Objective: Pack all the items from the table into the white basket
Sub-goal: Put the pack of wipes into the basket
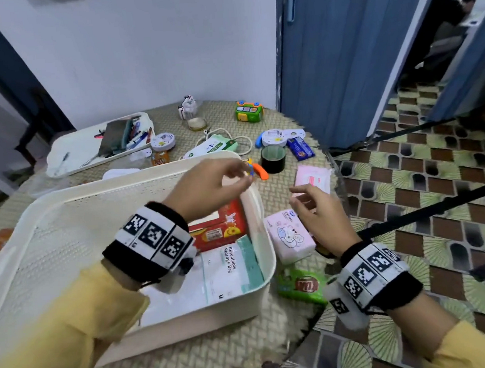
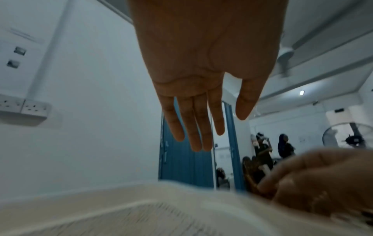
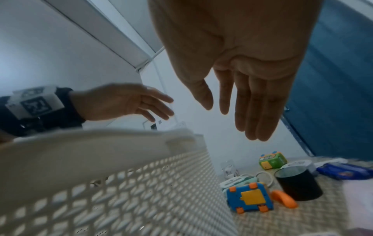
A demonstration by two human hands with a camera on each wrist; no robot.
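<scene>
Both hands are being held open and empty: left hand above the far right corner of the white basket, right hand over the pink tissue pack just beside the basket's right wall. Judged step: next pickup. The pack is best gripped across its short sides and laid flat beside the red pack. Two pink packs are being counted on the desk, one green pack, one black cup; two items in the basket.
</scene>
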